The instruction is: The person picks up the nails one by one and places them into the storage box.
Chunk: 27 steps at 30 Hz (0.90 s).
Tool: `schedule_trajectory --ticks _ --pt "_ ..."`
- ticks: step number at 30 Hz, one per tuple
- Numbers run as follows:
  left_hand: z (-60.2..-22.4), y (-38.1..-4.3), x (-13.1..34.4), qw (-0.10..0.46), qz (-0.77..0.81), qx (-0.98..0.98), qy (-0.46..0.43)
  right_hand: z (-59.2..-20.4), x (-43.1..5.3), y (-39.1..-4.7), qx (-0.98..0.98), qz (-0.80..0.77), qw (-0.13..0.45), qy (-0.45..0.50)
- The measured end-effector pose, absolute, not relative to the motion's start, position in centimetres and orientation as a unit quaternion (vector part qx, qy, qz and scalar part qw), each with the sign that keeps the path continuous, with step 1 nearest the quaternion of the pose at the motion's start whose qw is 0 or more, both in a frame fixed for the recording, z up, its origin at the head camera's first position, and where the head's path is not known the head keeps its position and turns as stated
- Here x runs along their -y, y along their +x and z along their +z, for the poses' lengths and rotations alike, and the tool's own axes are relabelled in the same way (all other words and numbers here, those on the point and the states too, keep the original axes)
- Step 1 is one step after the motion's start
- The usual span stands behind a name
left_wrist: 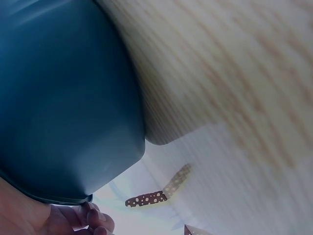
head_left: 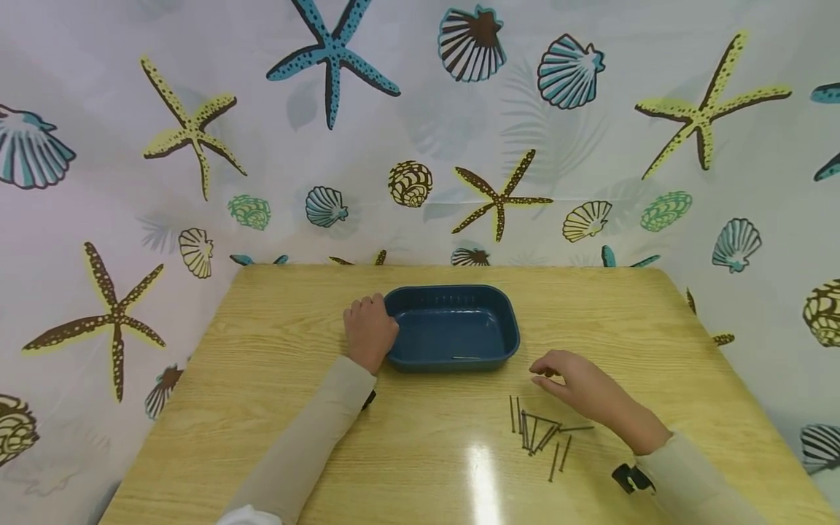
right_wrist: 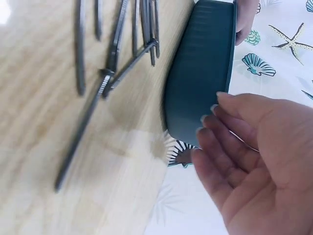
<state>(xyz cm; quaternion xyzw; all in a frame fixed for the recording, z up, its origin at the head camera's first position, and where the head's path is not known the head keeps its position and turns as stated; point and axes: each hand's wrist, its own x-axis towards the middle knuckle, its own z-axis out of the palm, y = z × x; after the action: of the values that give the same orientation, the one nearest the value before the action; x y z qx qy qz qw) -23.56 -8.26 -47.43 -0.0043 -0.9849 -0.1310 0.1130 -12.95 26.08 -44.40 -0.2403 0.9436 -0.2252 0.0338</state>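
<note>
A dark blue rectangular plastic tray [head_left: 453, 332] with rounded corners stands on the wooden table. My left hand [head_left: 369, 329] grips its left rim, and in the left wrist view the fingers [left_wrist: 95, 218] bend around the edge of the tray [left_wrist: 68, 98]. One thin, light-coloured sliver, like a nail [head_left: 466, 358], lies inside along the near wall. To the right of the tray, my right hand [head_left: 577, 383] hovers over the table with loosely bent fingers and nothing between them. Several long grey nails [head_left: 533, 430] lie loosely piled just below and left of it.
The wooden table [head_left: 262, 335] reaches back to a white cloth [head_left: 394, 131] printed with starfish and shells, which also hangs along both sides. Some nails cross over each other, while a few lie apart at the pile's edges.
</note>
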Motion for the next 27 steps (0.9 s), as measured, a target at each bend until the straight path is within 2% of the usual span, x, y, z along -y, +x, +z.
schedule_trajectory --ticks 5,9,21,27 --pt "-47.4 -23.5 8.4 0.125 -0.137 0.983 -0.008 -45.4 -26.7 -12.0 -0.934 -0.236 0.106 -0.246" --pt "-47.3 -23.3 8.4 0.126 -0.138 0.982 -0.009 -46.2 -27.0 -11.4 -0.925 -0.247 0.135 -0.255" --pt "-47.2 -23.5 8.4 0.113 -0.142 0.983 -0.006 -47.3 -27.1 -11.1 -0.913 -0.271 0.165 -0.257" --pt "-47.5 -23.6 8.5 0.109 -0.142 0.984 -0.002 -47.4 -26.8 -11.2 -0.913 -0.272 0.162 -0.257"
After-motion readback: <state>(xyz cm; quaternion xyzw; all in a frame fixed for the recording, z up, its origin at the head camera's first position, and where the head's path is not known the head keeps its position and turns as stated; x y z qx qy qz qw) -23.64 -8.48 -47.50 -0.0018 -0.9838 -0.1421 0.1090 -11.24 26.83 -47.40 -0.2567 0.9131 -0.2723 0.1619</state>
